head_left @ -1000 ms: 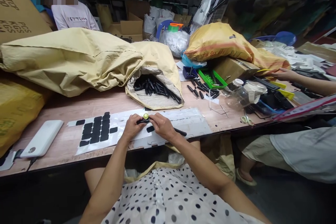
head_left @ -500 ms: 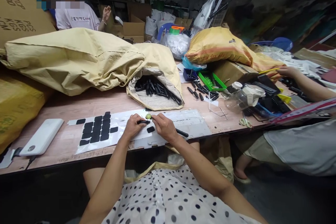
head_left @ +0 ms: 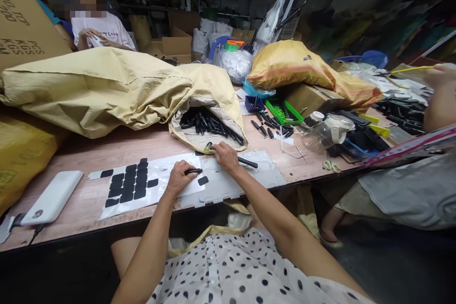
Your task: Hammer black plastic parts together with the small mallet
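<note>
My left hand (head_left: 179, 176) is closed around a short black rod-like part (head_left: 193, 171), which sticks out to the right over the white sheet. My right hand (head_left: 225, 156) grips a small hammer (head_left: 247, 163). Its black handle points back to the right, and its round yellow-green head shows beyond my fingers by the sack's mouth. Under my hands lie a white sheet (head_left: 167, 171) and a clear plastic-covered board (head_left: 263, 175). Rounded black stickers (head_left: 130, 183) sit in rows at the sheet's left, and a loose black one (head_left: 203, 180) lies between my hands.
An open tan sack (head_left: 208, 140) of black parts (head_left: 203, 121) lies just beyond. A white power bank (head_left: 53, 197) is at left. To the right are a green tray (head_left: 281, 111), a clear jug (head_left: 322, 135) and scissors (head_left: 331, 166). A co-worker's arm (head_left: 440, 99) reaches in at right.
My right hand and the hammer have moved away from the black part, up toward the sack. The left hand keeps the part. Across the table, a person's hands have come together.
</note>
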A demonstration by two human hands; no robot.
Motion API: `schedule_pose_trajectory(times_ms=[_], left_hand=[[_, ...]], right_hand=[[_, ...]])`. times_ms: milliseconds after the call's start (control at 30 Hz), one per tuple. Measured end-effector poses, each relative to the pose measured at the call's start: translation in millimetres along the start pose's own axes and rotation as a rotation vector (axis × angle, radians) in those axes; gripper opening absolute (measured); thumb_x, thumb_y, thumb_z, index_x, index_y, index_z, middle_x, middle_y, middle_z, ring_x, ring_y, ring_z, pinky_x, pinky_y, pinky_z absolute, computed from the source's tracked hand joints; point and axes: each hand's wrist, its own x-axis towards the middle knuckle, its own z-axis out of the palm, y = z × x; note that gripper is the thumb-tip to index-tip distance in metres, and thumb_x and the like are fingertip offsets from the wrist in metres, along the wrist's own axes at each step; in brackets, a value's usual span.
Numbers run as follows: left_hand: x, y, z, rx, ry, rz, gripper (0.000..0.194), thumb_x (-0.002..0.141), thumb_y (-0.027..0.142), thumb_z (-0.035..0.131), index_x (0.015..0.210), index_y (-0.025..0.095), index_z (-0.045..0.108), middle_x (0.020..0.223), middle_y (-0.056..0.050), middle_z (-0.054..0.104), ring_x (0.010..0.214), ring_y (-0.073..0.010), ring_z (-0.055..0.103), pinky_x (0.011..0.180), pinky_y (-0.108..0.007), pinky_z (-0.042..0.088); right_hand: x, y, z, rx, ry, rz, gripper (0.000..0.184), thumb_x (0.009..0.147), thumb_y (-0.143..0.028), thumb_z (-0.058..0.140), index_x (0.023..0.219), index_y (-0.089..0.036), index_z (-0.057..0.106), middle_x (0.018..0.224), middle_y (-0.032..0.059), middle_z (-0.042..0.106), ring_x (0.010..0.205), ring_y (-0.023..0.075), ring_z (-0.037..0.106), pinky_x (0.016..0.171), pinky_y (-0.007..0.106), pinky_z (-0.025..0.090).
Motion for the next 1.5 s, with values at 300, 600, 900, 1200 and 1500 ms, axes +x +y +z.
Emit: schedule_pose_trajectory(times_ms=[300,600,900,1200,1500], left_hand=[[-1.6,7.9,-3.5,-0.035,0.004,0.012,0.01,0.078,0.03,0.073,0.085,0.025,0.077,0.086,-0.004,0.071,0.091,-0.0253,0.061,0.087,-0.04,0.052],[-77.4,55.4,-1.0,-0.444,-0.508,-0.15,0.036,0.089,0.053,0.06,0.099,0.021,0.073,0.085,-0.002,0.071,0.079,-0.0198,0.064,0.08,-0.033,0.053],[-128.5,4.9,48.0,-0.001,-0.617,-0.605,0.047,0.095,0.053,0.042,0.092,0.02,0.075,0.095,-0.011,0.078,0.101,-0.0323,0.073,0.093,-0.042,0.054],[-124.2,3.9,46.1,0.304,-0.725,-0.602,0.049,0.091,0.041,0.049,0.133,0.025,0.068,0.135,-0.012,0.072,0.132,-0.0338,0.063,0.108,-0.044,0.049],[-34.9,82.0,-4.5,-0.202,-0.848,-0.131,0.04,0.09,0.055,0.054,0.096,0.022,0.075,0.08,-0.003,0.077,0.072,-0.022,0.071,0.073,-0.032,0.055]], right_hand=[[-2.7,-0.8,15.5,-0.057,-0.031,0.025,0.031,0.101,-0.021,0.05,0.124,-0.021,0.07,0.111,0.0119,0.066,0.103,0.0259,0.054,0.086,0.034,0.044],[-1.0,-1.0,16.7,-0.053,-0.04,0.038,0.031,0.1,-0.022,0.05,0.125,-0.021,0.069,0.112,0.0115,0.065,0.105,0.0265,0.052,0.087,0.034,0.042],[-1.0,-3.4,16.6,-0.038,-0.02,0.043,0.03,0.099,-0.02,0.051,0.123,-0.02,0.069,0.111,0.0122,0.065,0.106,0.0266,0.053,0.089,0.035,0.043],[-1.7,-4.9,14.6,-0.038,-0.024,0.046,0.029,0.1,-0.021,0.051,0.122,-0.019,0.069,0.111,0.0127,0.065,0.104,0.0269,0.052,0.087,0.035,0.043],[-3.6,-6.1,14.1,-0.062,-0.026,0.043,0.029,0.1,-0.023,0.049,0.122,-0.019,0.068,0.11,0.0131,0.064,0.103,0.0274,0.052,0.085,0.036,0.042]])
